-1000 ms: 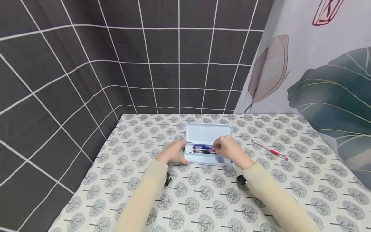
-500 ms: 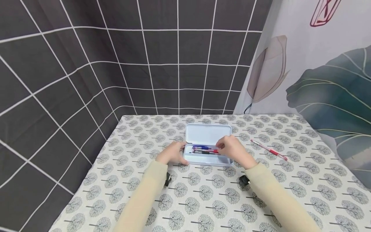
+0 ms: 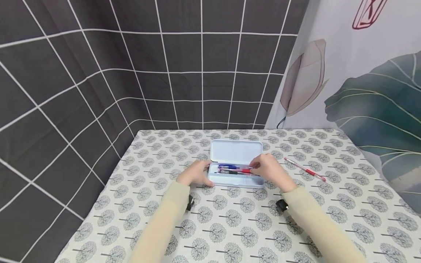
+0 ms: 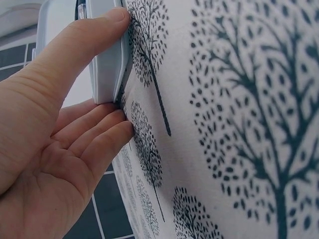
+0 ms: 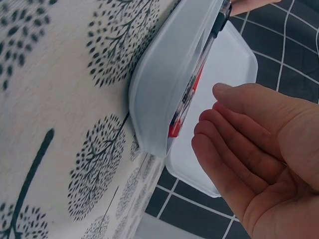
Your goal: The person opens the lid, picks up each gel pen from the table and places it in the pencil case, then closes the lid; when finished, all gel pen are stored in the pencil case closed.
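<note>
A light-blue pencil case (image 3: 227,180) lies on the table with its lid (image 3: 236,151) folded back. Inside, a blue pen (image 3: 227,166), a black pen (image 3: 229,172) and a red pen (image 3: 245,170) lie side by side in the rear part. My left hand (image 3: 196,172) grips the case's left end, thumb at the front corner and fingers behind, as the left wrist view shows. Over the right end hovers my right hand (image 3: 270,170), its fingers (image 5: 224,149) loosely bent with nothing between them, close to the pens' ends.
Another red pen (image 3: 305,169) lies slantwise on the tree-print tablecloth (image 3: 230,226), right of the case. A dark checked curtain (image 3: 184,87) rises behind the table's far edge. A pale leaf-patterned curtain (image 3: 306,76) hangs at the right.
My right hand has moved right along the case and away from the pens, so more of the red pen inside shows. My left hand has stayed at the case's left end.
</note>
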Tool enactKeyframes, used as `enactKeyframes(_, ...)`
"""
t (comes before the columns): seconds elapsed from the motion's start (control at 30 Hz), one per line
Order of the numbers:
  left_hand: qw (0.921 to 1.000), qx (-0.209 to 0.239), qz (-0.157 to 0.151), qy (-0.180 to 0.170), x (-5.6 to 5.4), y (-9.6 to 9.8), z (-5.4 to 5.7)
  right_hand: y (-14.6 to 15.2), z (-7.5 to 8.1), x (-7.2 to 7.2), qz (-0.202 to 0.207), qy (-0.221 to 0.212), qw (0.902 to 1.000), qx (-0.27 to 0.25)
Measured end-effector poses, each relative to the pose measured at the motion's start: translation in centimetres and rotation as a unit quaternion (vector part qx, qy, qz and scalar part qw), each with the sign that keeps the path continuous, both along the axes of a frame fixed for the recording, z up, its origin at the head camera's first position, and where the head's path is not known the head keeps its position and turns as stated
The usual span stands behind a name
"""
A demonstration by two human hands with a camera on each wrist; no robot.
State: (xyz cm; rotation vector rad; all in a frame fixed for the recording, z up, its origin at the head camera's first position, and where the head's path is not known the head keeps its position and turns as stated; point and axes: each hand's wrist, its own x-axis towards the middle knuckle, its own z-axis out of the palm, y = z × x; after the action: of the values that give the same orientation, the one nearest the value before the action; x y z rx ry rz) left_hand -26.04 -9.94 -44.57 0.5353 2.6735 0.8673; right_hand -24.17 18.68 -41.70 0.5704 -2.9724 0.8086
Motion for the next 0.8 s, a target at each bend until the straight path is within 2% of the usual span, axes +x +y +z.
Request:
enactKeyframes(0.23, 1.0000, -0.002, -0.002, 0.001, 0.0, 0.0, 0.0, 0.7, -0.2, 0.0, 0.004, 0.016, 0.9999, -0.002)
enactKeyframes(0.53, 1.0000, 0.000, 0.001, -0.002, -0.1, 0.0, -0.3, 2.3, -0.5, 0.2, -0.024, 0.003, 0.9997, -0.003)
enactKeyframes(0.8, 1.0000, 0.005, -0.001, -0.005, 0.0, 0.0, 0.0, 3.8, -0.3, 0.0, -0.035, 0.017, 0.9992, -0.002)
